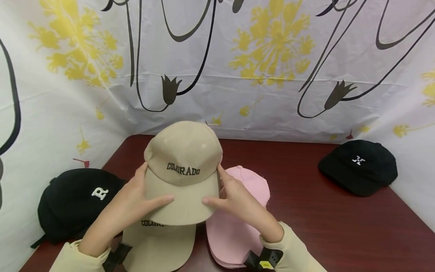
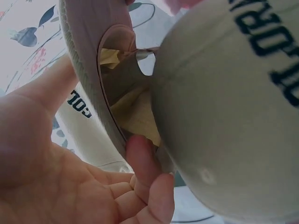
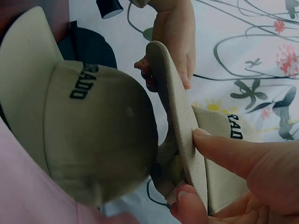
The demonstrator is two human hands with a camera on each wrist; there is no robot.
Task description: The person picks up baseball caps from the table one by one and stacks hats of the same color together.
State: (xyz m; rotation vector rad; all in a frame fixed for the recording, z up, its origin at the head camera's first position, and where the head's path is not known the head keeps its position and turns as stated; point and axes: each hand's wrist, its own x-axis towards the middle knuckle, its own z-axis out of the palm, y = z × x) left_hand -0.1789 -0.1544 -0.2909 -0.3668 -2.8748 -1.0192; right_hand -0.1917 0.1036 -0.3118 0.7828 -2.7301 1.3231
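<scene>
Counting two beige COLORADO baseball caps: the raised cap (image 1: 183, 179) held up in front, and the lower cap (image 1: 159, 247) resting on the dark red table (image 1: 323, 226). Also two black caps — the R cap (image 1: 74, 206) at left with its white letter, the emblem cap (image 1: 360, 168) well apart at far right with a small white mark. Just right of the lower cap, pink caps or a single pink cap (image 1: 232, 236): doubled along the brim edge, so cannot tell whether one or two. In the left wrist view, a look into the hollow of the raised cap, tan and partly shaded, with a small gap at the back edge. Plain and smooth outside, rounded in the crown, dark-lettered across the front, pierced by two small eyelets, brim toward the person. Held above the lower cap, overlapping both it and the pink one in the head view. Pinched at the left by the left hand (image 1: 137, 198), thumb on the brim — gripped likewise at the right by the right hand (image 1: 236, 198), fingers under the brim.
</scene>
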